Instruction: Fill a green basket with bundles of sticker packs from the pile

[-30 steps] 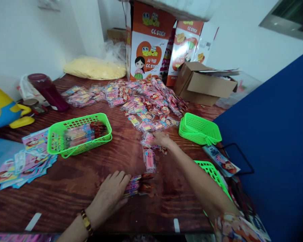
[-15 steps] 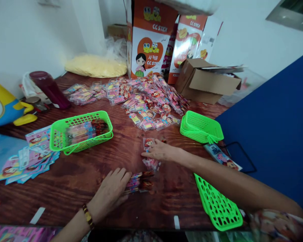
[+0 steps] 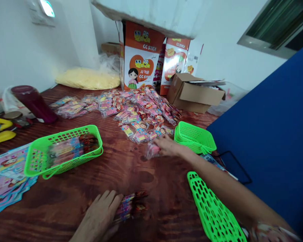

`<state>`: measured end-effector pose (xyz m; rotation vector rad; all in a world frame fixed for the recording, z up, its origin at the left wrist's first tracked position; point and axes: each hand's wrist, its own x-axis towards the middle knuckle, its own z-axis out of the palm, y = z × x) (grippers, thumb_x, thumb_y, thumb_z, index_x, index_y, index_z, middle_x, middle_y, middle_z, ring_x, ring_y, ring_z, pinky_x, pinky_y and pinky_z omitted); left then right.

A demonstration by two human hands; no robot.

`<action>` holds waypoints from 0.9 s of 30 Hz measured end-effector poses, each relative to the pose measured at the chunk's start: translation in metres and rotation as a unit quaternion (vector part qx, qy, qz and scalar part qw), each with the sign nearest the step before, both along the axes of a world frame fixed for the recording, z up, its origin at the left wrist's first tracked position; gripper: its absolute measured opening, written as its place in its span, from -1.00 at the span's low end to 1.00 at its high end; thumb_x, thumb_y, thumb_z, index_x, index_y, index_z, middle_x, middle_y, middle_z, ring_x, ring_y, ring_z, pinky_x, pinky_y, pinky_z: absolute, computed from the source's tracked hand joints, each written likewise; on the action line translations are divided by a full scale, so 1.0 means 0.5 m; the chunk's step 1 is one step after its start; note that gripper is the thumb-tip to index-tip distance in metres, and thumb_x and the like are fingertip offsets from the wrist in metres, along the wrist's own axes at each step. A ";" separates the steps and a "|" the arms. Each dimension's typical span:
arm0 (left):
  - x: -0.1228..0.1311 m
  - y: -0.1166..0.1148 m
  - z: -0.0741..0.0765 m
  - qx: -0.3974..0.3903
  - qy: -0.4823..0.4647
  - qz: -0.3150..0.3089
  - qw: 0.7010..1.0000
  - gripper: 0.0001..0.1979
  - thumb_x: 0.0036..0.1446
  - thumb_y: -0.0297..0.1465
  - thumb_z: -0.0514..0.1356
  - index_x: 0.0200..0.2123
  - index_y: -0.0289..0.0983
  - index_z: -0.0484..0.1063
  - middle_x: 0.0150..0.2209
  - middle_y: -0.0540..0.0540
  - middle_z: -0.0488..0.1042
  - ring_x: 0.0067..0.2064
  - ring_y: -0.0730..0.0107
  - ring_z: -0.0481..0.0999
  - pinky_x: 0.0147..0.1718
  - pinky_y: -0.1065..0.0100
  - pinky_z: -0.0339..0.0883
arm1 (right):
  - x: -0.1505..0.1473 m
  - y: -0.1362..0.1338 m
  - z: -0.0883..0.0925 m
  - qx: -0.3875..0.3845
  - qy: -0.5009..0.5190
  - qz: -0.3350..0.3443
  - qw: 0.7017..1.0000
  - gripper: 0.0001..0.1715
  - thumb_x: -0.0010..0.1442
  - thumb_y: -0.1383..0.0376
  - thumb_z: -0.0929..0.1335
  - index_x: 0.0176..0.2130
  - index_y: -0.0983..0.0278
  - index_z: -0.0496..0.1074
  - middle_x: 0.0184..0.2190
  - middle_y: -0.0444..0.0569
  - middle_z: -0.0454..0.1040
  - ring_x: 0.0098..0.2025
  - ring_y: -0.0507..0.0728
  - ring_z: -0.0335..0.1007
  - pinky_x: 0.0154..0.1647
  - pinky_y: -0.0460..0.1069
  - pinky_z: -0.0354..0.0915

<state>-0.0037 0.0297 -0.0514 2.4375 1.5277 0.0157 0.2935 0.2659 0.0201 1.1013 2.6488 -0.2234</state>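
My left hand (image 3: pixel 101 211) is closed around the left end of a small stack of clear printed packets (image 3: pixel 129 205), low on the dark wooden table. The red ends of the packets stick out to the right. Farther forward, my right hand (image 3: pixel 166 145) is slightly blurred. Its fingers are closed on a clear, pinkish packet (image 3: pixel 152 150), just in front of a wide heap of similar packets (image 3: pixel 141 111). How many packets the right hand grips cannot be made out. More packets lie lined up in the green basket (image 3: pixel 64 168) at left.
Nested green baskets (image 3: pixel 195 136) stand at right, near a blue panel (image 3: pixel 262 134). Perforated green pieces (image 3: pixel 214 208) lie beneath my right forearm. Printed cards (image 3: pixel 12 178) and a dark red bottle (image 3: pixel 35 104) are at left. An open carton (image 3: pixel 196 97) stands behind.
The view has tilted up and shifted. My right hand has moved forward toward the heap, taking the packet off its former spot. My left hand stays at the small stack.
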 end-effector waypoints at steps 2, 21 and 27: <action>-0.004 -0.001 -0.012 -0.002 0.002 0.004 1.000 -0.37 -0.06 -0.49 0.18 0.15 -0.11 0.29 0.11 -0.11 0.43 0.12 0.10 0.40 0.12 0.11 0.26 | 0.019 0.076 -0.001 0.024 -0.034 -0.067 0.997 -0.31 0.13 0.28 0.33 0.23 0.27 0.19 0.01 0.18 0.46 0.09 0.31 0.32 0.14 0.19 0.06; -0.005 -0.003 -0.004 -0.003 -0.017 0.017 1.000 -0.31 -0.11 -0.52 0.21 0.17 -0.13 0.27 0.15 -0.12 0.40 0.17 0.12 0.36 0.19 0.18 0.18 | -0.013 0.102 -0.017 0.026 -0.021 -0.017 0.999 -0.58 0.09 0.32 0.33 -0.02 0.27 0.37 -0.09 0.08 0.50 -0.02 0.27 0.37 0.14 0.18 0.06; -0.005 -0.002 -0.012 -0.015 -0.011 0.013 1.000 -0.24 -0.14 -0.53 0.20 0.21 -0.10 0.22 0.18 -0.13 0.37 0.19 0.09 0.34 0.20 0.15 0.17 | -0.093 0.149 -0.015 -0.041 -0.069 -0.044 0.996 -0.36 0.00 0.30 0.39 0.10 0.25 0.29 -0.07 0.10 0.49 -0.10 0.21 0.41 -0.08 0.01 0.25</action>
